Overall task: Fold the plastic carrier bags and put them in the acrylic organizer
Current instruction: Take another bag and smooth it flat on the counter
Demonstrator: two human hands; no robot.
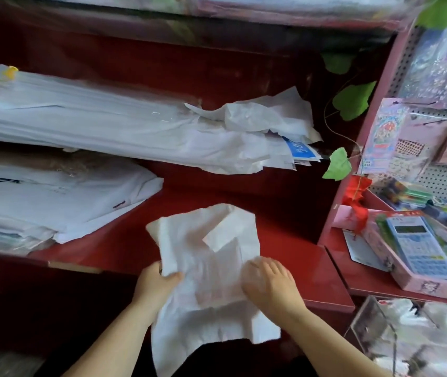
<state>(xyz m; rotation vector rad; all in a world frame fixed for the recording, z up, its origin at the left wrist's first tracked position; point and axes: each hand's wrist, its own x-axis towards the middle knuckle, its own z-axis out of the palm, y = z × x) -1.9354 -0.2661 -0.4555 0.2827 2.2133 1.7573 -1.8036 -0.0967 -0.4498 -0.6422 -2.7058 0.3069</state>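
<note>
A white plastic carrier bag (206,265) lies half on the red shelf (312,276), its lower part hanging over the front edge. My left hand (157,287) grips the bag's left edge, thumb on top. My right hand (268,284) lies flat on the bag's right side, fingers pressing it down. A folded handle strip sticks up near the bag's top. The clear acrylic organizer (374,319) stands at the lower right with crumpled white bags inside it.
Stacks of white bags (108,126) fill the upper left shelf, and another pile (53,202) lies at left. A pink box with a calculator (421,251) sits at right, beside a pegboard with stationery. Green leaves (338,164) hang by the shelf post.
</note>
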